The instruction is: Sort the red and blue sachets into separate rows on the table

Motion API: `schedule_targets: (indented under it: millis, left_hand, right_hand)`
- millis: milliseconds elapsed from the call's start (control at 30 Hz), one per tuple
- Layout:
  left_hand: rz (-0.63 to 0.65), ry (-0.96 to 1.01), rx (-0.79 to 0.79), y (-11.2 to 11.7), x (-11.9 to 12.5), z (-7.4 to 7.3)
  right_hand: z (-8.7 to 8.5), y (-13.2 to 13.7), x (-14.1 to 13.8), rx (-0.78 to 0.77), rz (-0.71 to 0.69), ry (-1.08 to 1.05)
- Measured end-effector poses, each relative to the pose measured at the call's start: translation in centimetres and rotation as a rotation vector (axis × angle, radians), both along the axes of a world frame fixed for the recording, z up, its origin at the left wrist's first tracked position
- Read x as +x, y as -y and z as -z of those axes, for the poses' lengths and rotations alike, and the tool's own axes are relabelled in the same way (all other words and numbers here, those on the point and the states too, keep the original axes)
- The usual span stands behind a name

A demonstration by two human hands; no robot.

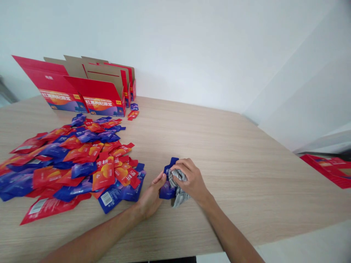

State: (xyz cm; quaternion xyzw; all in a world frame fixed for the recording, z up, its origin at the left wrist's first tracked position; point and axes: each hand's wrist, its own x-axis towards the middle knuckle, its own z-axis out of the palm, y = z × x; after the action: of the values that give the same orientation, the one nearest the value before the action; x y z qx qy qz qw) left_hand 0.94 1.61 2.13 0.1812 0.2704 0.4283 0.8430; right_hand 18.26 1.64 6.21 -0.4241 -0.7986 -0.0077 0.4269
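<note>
Held over the front of the table is a blue drink pouch (166, 192) with a small spout-like top. My left hand (151, 195) grips its left side, thumb on the front. My right hand (191, 179) is closed around a crumpled grey striped cloth (179, 195), which presses against the pouch's face and covers part of it. A large heap of red pouches (103, 174) and blue pouches (83, 169) lies to the left of my left hand.
Open red cartons (102, 95) with printed fronts stand at the back left against the white wall. Beside them lie a small blue pouch (134, 106) and a small red pouch (133, 115). A red box (326, 168) shows at the far right, past the edge of the wooden table (233, 153).
</note>
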Motion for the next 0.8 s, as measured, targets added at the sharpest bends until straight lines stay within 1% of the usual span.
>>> schedule_targets:
  millis: [100,167,300,367,467,667,733,800]
  left_hand:
    - [-0.044,0.029,-0.026,-0.4,0.0,0.3]
    - [-0.075,0.042,-0.042,-0.8,-0.2,0.2]
    - [-0.117,0.031,-0.057,-1.6,-0.8,0.0]
    - [-0.112,0.018,-0.067,-1.6,-0.9,-0.1]
    - [-0.061,0.025,-0.034,-1.2,-0.7,0.0]
    - [0.057,0.0,0.184,0.3,0.2,-0.7]
    - [0.111,-0.003,0.183,0.6,0.3,-0.9]
    - [0.132,0.01,0.162,0.8,0.3,-0.9]
  right_hand:
    - [0.7,-0.1,-0.7,-0.079,-0.022,0.107]
    - [1.2,0.0,-1.2,-0.122,-0.07,0.179]
    - [1.8,0.3,-2.0,-0.131,-0.202,0.294]
    - [1.9,0.4,-2.2,-0.121,-0.203,0.298]
    - [1.7,0.3,-2.0,-0.1,-0.127,0.219]
    - [0.7,0.1,-0.8,-0.034,0.133,0.012]
    - [0.5,0.1,-0.6,-0.011,0.18,-0.024]
    - [0.3,0.2,-0.5,-0.007,0.181,-0.031]
